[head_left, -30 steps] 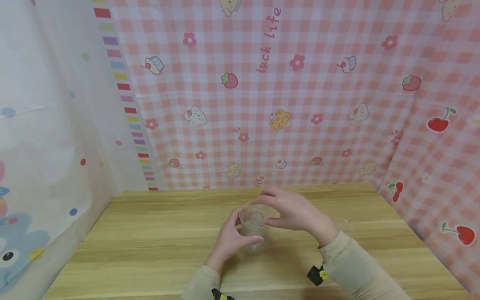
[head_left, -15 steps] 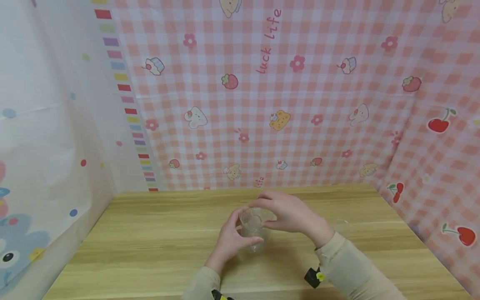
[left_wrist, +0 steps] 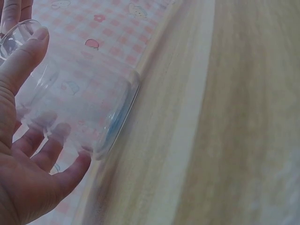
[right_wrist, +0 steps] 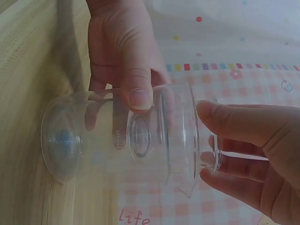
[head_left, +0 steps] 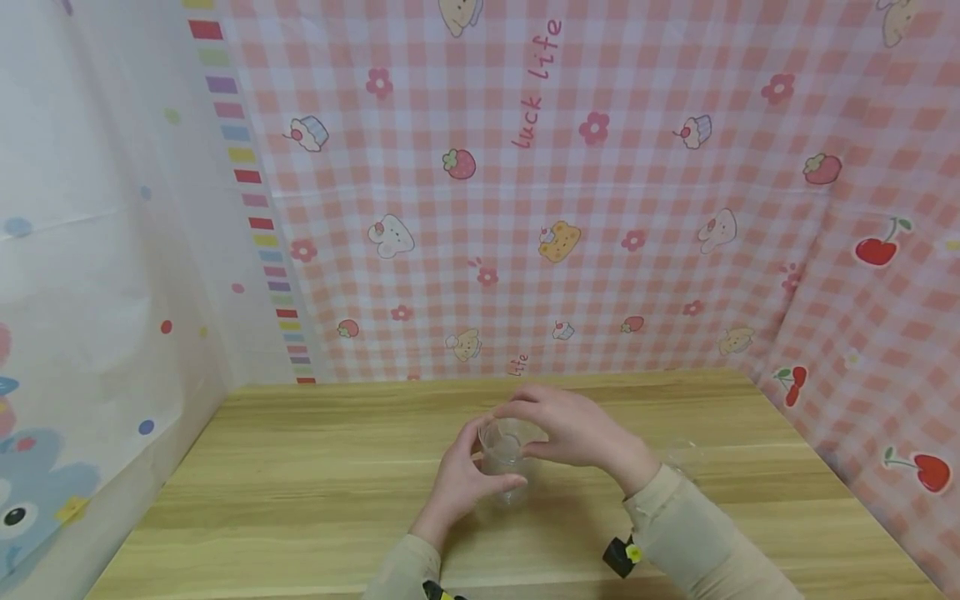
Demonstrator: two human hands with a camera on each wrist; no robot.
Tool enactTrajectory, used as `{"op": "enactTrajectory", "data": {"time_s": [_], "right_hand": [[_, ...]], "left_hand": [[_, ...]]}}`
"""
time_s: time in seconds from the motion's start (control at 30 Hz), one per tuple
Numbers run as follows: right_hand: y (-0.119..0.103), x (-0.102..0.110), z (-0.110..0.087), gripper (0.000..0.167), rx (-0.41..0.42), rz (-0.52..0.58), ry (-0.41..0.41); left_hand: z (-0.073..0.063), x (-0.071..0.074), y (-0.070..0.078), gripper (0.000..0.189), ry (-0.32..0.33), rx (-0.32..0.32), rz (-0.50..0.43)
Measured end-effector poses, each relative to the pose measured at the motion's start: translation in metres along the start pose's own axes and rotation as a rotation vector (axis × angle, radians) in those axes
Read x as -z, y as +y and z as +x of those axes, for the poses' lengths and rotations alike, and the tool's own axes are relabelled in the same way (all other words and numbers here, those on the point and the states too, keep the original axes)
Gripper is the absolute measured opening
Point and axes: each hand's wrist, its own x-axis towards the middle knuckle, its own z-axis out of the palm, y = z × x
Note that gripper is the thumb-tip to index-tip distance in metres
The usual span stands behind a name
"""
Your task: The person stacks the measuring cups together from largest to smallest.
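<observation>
A clear beaker (head_left: 510, 493) with a pouring lip stands on the table. Its base (right_wrist: 61, 140) looks bluish in the right wrist view, and faint markings show on its wall. My left hand (head_left: 461, 477) is curled round its side, thumb toward me; in the left wrist view, that hand's fingers (left_wrist: 70, 173) wrap the wall. A smaller clear beaker (right_wrist: 139, 140) sits partly inside the larger one, its rim above the larger rim. My right hand (head_left: 573, 429) pinches this smaller beaker near the top, thumb and fingers on opposite sides. Clear walls make the exact contact hard to tell.
A faint clear object (head_left: 686, 454) lies on the wooden table (head_left: 315, 500) to the right of my right hand, its kind unclear. A pink checked cloth (head_left: 420, 200) hangs behind the table's back edge, and a white printed cloth (head_left: 90, 250) hangs at the left.
My right hand has moved slightly down and left, and the smaller beaker sits lower inside the larger one. The left hand stays in place on the larger beaker.
</observation>
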Motion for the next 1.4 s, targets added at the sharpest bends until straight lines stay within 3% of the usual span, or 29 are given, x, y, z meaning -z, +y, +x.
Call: {"op": "enactTrajectory", "data": {"time_s": [0.27, 1.03, 1.13, 1.33, 1.4], "right_hand": [[0.000, -0.004, 0.002, 0.053, -0.016, -0.003, -0.030], [0.001, -0.011, 0.006, 0.053, -0.051, 0.036, -0.091], [0.000, -0.012, 0.007, 0.053, -0.059, 0.034, -0.105], [0.000, -0.014, 0.009, 0.052, -0.061, 0.029, -0.126], [0.000, -0.015, 0.010, 0.052, -0.060, 0.030, -0.125]], "left_hand": [[-0.001, 0.000, 0.001, 0.087, 0.004, 0.000, -0.033], [-0.001, 0.000, 0.003, 0.084, 0.007, 0.008, 0.001], [-0.002, 0.000, 0.010, 0.085, 0.008, 0.011, 0.001], [-0.009, 0.004, 0.037, 0.082, 0.000, 0.007, 0.000], [-0.009, 0.004, 0.038, 0.082, 0.000, 0.006, -0.003]]}}
